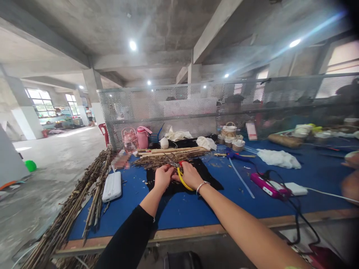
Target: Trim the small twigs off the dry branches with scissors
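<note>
My right hand [191, 176] is closed around hand shears [183, 181] with yellow and red handles. Their metal jaws point left, just above my left hand [164, 177]. That hand is pinched shut close to the jaws; whatever lies between its fingertips is too small and hidden to make out. Both hands are over a black cloth [209, 175] spread on the blue tabletop. Directly beyond them lies a bundle of thin brown twigs [154, 160], with paler sticks [176, 150] behind it.
Long dried stalks [81, 186] hang over the table's left edge beside a white power bank [112, 186]. At right are a blue glue gun [235, 155], a clear glue stick [242, 179], a magenta power strip [269, 185] with cables, and another person's hand [352, 160].
</note>
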A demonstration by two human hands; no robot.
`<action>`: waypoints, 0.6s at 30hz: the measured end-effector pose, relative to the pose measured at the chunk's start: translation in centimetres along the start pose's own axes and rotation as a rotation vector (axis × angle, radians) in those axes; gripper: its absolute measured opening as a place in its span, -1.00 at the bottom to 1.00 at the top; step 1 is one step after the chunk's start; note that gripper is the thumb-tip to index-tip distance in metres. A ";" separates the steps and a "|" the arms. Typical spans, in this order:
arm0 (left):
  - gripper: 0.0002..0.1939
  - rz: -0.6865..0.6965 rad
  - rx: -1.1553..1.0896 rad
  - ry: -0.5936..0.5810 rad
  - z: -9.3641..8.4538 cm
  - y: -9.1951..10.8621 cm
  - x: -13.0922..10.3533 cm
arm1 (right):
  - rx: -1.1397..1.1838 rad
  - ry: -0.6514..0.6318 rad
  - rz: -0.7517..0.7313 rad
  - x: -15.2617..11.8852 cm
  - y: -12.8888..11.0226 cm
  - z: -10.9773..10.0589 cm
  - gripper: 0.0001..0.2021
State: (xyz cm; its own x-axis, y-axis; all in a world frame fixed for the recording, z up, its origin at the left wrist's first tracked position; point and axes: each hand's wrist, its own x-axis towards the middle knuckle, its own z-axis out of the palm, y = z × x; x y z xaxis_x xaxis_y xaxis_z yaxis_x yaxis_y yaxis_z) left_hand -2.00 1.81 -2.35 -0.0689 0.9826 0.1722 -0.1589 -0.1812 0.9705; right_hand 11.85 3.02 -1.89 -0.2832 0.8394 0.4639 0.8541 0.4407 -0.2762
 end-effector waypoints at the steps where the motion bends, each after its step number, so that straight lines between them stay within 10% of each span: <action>1: -0.78 -0.015 -0.012 -0.003 0.0 -0.1 0.0 | 0.012 -0.014 0.003 0.0 0.0 0.0 -0.51; 18: -0.75 -0.014 -0.024 0.023 0.4 1.2 -0.6 | -0.067 0.056 0.009 0.1 0.2 0.1 -0.46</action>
State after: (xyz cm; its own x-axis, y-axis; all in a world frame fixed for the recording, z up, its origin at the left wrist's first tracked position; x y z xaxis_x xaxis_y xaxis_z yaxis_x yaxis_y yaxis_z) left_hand -1.80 1.01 -1.18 -0.0887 0.9840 0.1546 -0.1836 -0.1687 0.9684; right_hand 11.94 3.26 -2.03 -0.2523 0.8231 0.5088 0.8840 0.4099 -0.2247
